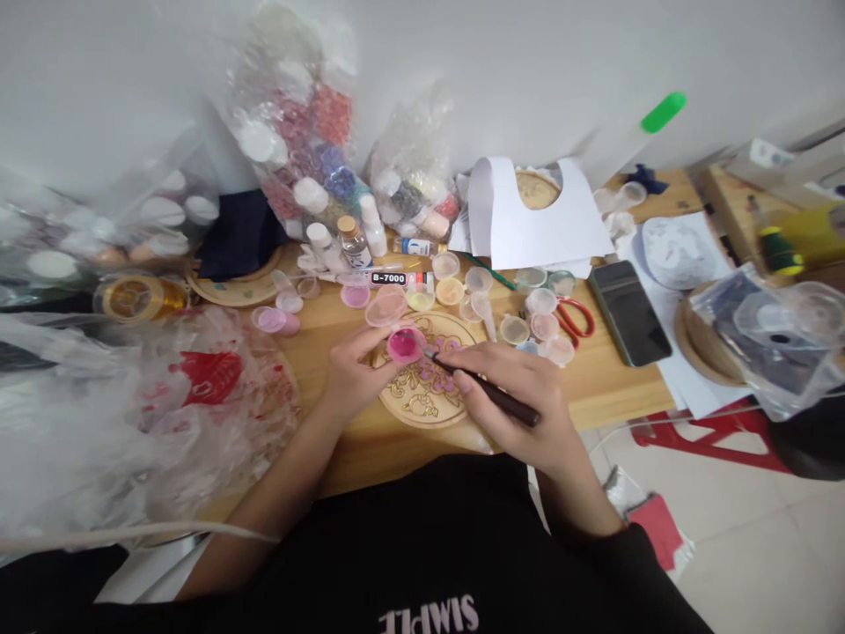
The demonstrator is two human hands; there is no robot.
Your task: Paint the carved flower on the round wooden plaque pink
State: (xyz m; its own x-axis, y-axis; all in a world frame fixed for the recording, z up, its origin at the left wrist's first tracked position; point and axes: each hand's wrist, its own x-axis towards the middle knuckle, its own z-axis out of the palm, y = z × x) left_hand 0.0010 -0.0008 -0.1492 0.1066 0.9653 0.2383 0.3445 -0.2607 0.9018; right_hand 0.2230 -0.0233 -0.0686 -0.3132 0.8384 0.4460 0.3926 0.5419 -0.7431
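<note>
My left hand [356, 374] is closed around a small plastic cup [404, 344] with bright magenta contents; its clear lid [386, 305] stands open behind it. In my right hand [518, 396] is a dark-handled tool [498, 398] with a thin metal end, perhaps a small spatula. The metal end reaches to the right rim of the cup; its very tip is too small to make out. Beneath both hands lies a round wooden board [413, 412] with gold raised outlines, some filled with pink-purple. Part of the board is hidden by my hands and the cup.
Several small lidded cups [450, 291] stand behind the board, near a B-7000 glue tube [389, 278]. Red-handled scissors [576, 321] and a phone [630, 313] lie to the right. A crumpled plastic bag [172, 414] covers the left side. Bags of jars [317, 132] lean against the wall.
</note>
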